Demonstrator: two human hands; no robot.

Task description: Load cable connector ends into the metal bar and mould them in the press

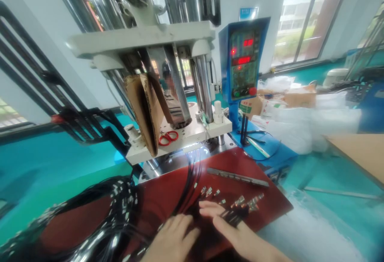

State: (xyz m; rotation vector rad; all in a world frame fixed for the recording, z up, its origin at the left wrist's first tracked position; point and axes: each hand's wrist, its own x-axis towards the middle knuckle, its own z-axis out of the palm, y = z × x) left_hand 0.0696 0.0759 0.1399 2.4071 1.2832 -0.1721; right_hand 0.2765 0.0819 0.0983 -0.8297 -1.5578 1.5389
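Observation:
My left hand is palm down over the red board, its thumb apart from the fingers, beside thin black cables that run down from the press. My right hand has its fingers and thumb around a bundle of dark cables, which sticks out to the right. Metal connectors show near the bundle's far end. Small metal pieces lie scattered just beyond my hands. On the left lies a large coil of black cables with shiny ends. Motion blurs the fingertips.
A press stands ahead, with cardboard and red-handled scissors on its lower plate. A metal bar lies across the board. The blue control box is at right. Behind the press, part of a person shows.

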